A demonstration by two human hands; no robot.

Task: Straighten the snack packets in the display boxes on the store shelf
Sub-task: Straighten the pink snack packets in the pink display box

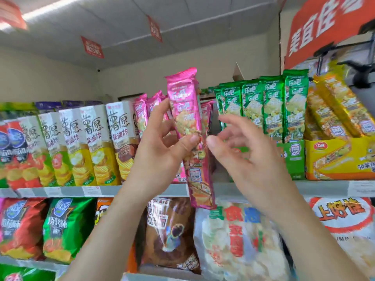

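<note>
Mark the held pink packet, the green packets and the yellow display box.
pink packet (184,99): head view, on its upper printed face.
green packets (273,106): head view, on the face of one upright packet in the row.
yellow display box (334,159): head view, on its front wall.

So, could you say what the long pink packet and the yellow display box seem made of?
The long pink packet looks like glossy metallised plastic film: it glints and crinkles. The yellow display box seems printed cardboard: flat walls, cut top edge.
</note>
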